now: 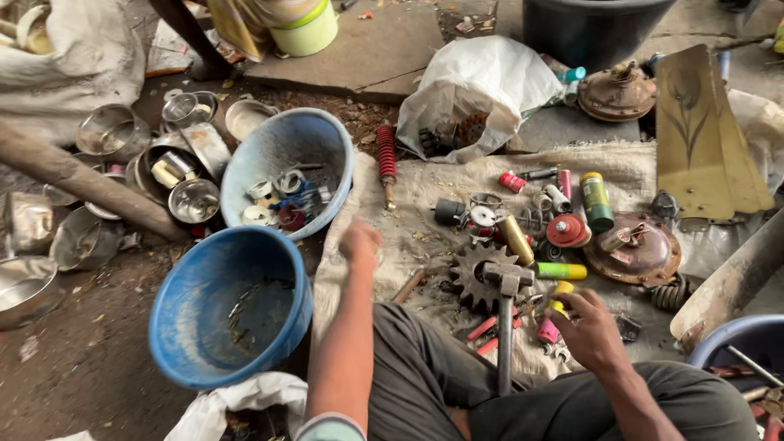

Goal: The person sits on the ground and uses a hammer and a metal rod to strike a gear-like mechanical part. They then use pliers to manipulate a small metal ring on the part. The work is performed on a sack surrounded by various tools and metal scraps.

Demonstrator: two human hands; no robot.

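Hands point(360, 242) apart over sackcloth point(425, 208)

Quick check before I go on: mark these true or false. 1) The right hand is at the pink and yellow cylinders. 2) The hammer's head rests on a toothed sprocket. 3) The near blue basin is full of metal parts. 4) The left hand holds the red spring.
1) True: the right hand rests on the pink and yellow cylinders.
2) True: the hammer has its head on the sprocket.
3) False: the near blue basin holds only a few scraps; the far blue basin holds the parts.
4) False: the left hand is raised over the sack cloth, apart from the red spring.
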